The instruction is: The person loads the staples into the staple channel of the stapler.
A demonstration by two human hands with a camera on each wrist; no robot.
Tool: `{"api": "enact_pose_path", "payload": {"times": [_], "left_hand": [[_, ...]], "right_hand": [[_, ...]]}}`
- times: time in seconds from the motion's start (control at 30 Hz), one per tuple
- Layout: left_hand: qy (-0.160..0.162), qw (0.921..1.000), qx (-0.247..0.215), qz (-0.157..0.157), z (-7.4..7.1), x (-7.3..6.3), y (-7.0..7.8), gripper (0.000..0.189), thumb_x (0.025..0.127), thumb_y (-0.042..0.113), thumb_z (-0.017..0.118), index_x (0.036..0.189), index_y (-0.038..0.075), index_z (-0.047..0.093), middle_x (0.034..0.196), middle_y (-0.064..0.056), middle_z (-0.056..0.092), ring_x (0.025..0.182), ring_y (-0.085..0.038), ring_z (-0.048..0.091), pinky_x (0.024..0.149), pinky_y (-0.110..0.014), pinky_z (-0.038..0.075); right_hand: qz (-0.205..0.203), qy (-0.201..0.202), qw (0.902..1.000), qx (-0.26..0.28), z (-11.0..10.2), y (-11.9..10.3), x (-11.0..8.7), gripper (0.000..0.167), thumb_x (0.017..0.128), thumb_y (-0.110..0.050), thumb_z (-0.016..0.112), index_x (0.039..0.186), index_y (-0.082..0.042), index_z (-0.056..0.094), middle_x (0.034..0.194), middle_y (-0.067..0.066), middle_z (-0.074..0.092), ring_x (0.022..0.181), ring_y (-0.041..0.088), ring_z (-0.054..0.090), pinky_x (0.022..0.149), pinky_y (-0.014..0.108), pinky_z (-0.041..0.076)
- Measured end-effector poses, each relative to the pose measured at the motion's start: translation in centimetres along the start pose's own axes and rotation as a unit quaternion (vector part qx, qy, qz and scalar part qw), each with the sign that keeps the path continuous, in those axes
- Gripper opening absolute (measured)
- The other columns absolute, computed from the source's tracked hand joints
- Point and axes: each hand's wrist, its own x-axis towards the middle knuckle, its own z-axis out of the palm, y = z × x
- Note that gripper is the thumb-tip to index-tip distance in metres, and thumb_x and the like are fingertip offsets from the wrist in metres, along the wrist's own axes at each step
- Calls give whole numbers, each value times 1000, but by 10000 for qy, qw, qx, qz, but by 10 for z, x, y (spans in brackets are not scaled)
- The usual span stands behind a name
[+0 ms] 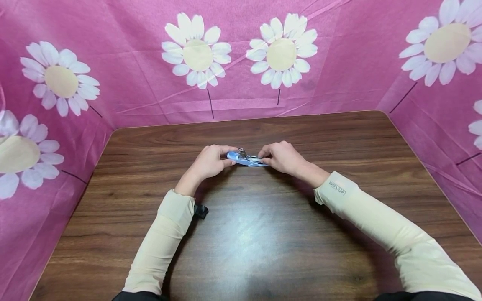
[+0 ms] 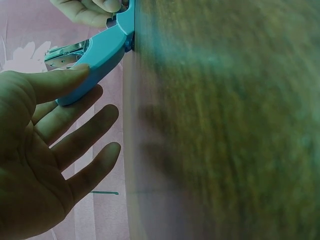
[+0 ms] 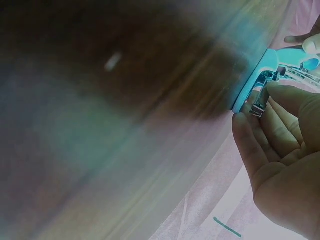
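Note:
A light-blue stapler (image 1: 244, 160) lies opened out just above or on the table, its metal inner parts exposed. My left hand (image 1: 211, 161) pinches its left end, the curved blue top cover (image 2: 102, 60), between thumb and index finger; the other fingers spread out free in the left wrist view. At the other end, my right hand (image 1: 284, 158) pinches the stapler, its thumb on a narrow metal piece (image 3: 260, 104) beside the blue base (image 3: 245, 92). Whether that piece is a staple strip or the magazine, I cannot tell.
The brown wood-grain table (image 1: 241, 242) spreads around both arms. A pink cloth (image 1: 132, 62) printed with white daisies hangs behind and at both sides. A small black object (image 1: 201, 211) sits at the left wrist's inner side.

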Motion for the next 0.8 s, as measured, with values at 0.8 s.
{"api": "enact_pose_path", "payload": {"times": [0.8], "left_hand": [[-87,9999,-16,-85,-1,-2,2,38,93,23,75,131,23,70,91,2,72,57,-12,49,60,-29,43]], "right_hand": [[376,-23,9972,643,-7,18,-12,18,90,-16,75,107,-14,79,101,1,79,100,20,73,91,44,54]]}}
